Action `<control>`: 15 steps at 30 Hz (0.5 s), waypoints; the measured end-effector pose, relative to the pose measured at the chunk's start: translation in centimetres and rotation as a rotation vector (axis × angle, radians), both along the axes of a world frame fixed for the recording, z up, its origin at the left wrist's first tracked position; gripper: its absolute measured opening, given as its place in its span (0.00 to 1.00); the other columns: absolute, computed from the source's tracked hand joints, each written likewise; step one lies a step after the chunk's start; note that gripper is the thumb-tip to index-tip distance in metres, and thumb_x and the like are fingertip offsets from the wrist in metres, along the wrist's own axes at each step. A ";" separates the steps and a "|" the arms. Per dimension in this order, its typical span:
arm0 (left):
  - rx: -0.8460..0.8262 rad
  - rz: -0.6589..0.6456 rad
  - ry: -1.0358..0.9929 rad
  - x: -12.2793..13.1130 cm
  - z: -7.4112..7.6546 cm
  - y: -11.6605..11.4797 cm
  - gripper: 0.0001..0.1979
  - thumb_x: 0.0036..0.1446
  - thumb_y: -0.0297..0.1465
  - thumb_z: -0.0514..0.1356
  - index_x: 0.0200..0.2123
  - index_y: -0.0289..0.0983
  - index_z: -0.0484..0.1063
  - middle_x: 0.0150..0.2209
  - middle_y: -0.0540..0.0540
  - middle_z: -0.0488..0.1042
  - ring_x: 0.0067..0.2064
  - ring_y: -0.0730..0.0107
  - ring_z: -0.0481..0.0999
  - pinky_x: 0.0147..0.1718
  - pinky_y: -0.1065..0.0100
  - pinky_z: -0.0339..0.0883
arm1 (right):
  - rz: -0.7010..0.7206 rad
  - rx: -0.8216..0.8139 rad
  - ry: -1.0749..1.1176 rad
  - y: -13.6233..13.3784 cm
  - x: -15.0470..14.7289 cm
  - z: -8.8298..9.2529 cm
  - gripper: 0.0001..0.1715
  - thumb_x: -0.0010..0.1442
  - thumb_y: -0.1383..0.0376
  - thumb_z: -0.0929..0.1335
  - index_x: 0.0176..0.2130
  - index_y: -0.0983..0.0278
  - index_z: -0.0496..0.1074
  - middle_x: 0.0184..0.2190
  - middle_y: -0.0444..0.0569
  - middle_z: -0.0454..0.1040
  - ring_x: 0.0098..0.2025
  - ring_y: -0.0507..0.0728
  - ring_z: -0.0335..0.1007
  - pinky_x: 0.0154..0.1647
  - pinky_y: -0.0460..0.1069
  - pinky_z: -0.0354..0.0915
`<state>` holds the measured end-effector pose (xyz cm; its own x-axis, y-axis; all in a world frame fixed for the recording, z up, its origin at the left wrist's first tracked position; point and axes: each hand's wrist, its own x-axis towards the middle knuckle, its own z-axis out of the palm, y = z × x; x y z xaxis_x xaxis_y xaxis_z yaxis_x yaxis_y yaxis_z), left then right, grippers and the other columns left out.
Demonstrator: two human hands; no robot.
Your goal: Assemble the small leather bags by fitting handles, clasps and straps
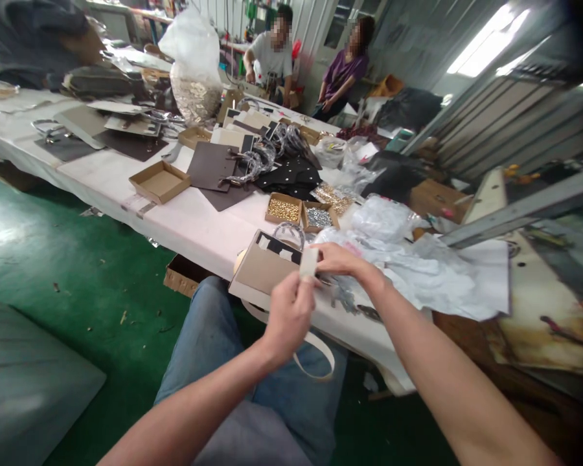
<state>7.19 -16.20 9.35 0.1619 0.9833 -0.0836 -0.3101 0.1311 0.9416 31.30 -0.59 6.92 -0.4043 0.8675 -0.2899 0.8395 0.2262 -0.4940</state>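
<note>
A short piece of a cream tape strip [309, 262] stands upright between my two hands. My left hand [290, 314] is closed, its thumb and fingers pinching the lower end. From beneath that hand a long loop of the cream strip [328, 355] hangs over my lap. My right hand [341, 259] is closed, fingertips at the strip's upper right edge. Just behind my hands, at the table edge, lies a beige panel [263, 270] with a black band, pale tape patches and a plastic-wrapped handle [290, 230]. My left hand partly covers the panel.
Small boxes of gold fittings [284, 208] and silver fittings [319, 217] stand beyond the panel. A cardboard tray [160, 181] sits farther left. Plastic bags [388, 223] cover the right side. Brown panels [212, 165] and wrapped handles lie behind. Two people [272, 58] are across the table.
</note>
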 end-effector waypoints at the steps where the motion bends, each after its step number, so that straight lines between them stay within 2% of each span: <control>1: -0.017 0.062 -0.019 -1.6 -0.5 0.8 0.20 0.78 0.47 0.60 0.45 0.36 0.80 0.25 0.54 0.64 0.25 0.74 0.61 0.25 0.72 0.54 | -0.041 0.017 0.053 -0.3 0.4 0.1 0.19 0.61 0.55 0.76 0.49 0.61 0.85 0.41 0.49 0.86 0.41 0.60 0.77 0.42 0.51 0.67; 3: -0.035 0.204 -0.003 -5.5 -1.9 2.4 0.20 0.74 0.49 0.65 0.45 0.35 0.79 0.25 0.55 0.63 0.24 0.75 0.58 0.24 0.74 0.53 | -0.178 0.115 0.090 -1.1 0.8 0.0 0.23 0.67 0.54 0.73 0.56 0.60 0.86 0.49 0.54 0.88 0.49 0.65 0.82 0.49 0.54 0.70; 5: -0.068 0.344 -0.014 -9.3 -3.4 3.8 0.21 0.69 0.49 0.70 0.43 0.35 0.79 0.24 0.57 0.60 0.24 0.77 0.56 0.23 0.75 0.50 | -0.302 0.206 0.032 -2.2 0.8 -0.5 0.22 0.71 0.51 0.72 0.54 0.58 0.88 0.50 0.56 0.89 0.50 0.67 0.83 0.51 0.56 0.70; 8: -0.103 0.420 -0.029 -13.0 -5.3 4.8 0.23 0.66 0.51 0.74 0.43 0.36 0.78 0.24 0.59 0.58 0.23 0.79 0.54 0.21 0.76 0.47 | -0.367 0.185 0.018 -3.4 0.0 -1.5 0.24 0.65 0.45 0.78 0.50 0.58 0.89 0.47 0.56 0.89 0.47 0.67 0.82 0.48 0.56 0.70; 11: -0.121 0.403 -0.005 -14.0 -6.6 5.1 0.26 0.64 0.53 0.75 0.42 0.35 0.77 0.23 0.59 0.59 0.23 0.79 0.54 0.21 0.76 0.48 | -0.406 0.100 0.167 -3.9 -0.6 -2.1 0.26 0.57 0.48 0.82 0.48 0.61 0.88 0.44 0.54 0.88 0.43 0.66 0.82 0.44 0.54 0.70; 15: -0.143 0.345 0.002 -13.3 -7.5 6.0 0.26 0.62 0.52 0.77 0.38 0.36 0.74 0.23 0.59 0.60 0.22 0.81 0.54 0.21 0.77 0.47 | -0.448 0.095 0.299 -3.9 -0.5 -2.5 0.25 0.53 0.51 0.83 0.45 0.63 0.87 0.41 0.50 0.87 0.42 0.63 0.80 0.41 0.52 0.69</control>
<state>-6.07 -10.18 1.84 -0.1772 0.9583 -0.2242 -0.3575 0.1496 0.9219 30.79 -4.47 4.43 -0.0422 0.9906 -0.1305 0.6902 -0.0656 -0.7207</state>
